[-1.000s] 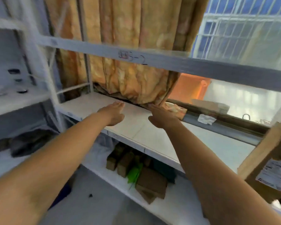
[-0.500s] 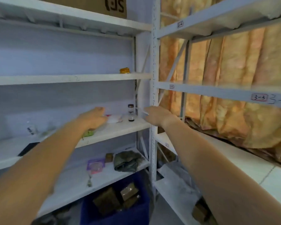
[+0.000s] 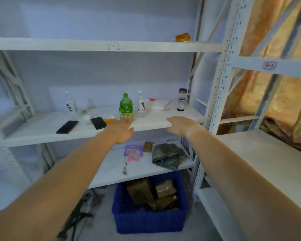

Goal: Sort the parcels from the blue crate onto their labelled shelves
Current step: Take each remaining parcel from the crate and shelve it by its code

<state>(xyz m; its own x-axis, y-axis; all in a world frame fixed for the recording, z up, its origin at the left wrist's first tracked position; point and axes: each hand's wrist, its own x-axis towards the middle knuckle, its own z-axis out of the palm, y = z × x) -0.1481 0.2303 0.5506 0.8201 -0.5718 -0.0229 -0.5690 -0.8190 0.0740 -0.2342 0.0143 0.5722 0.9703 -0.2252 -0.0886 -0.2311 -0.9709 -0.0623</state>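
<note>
Brown cardboard parcels (image 3: 140,191) lie jumbled in the blue crate (image 3: 149,221) on the near floor, its far edge tucked under the lowest shelf (image 3: 111,173). Their labels are too dark to read. The left hand (image 3: 121,131) and the right hand (image 3: 181,125) are stretched forward with fingers loosely extended, holding nothing.

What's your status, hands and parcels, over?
Left hand and right hand open, empty, out before the bottle shelf. Parcels in blue crate on floor. Lower shelf edge close above crate's far rim.

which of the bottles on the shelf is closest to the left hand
The green bottle, right at the fingertips of the left hand. It alone is green; the clear bottle beside it and the far-left clear bottle stand farther away.
</note>
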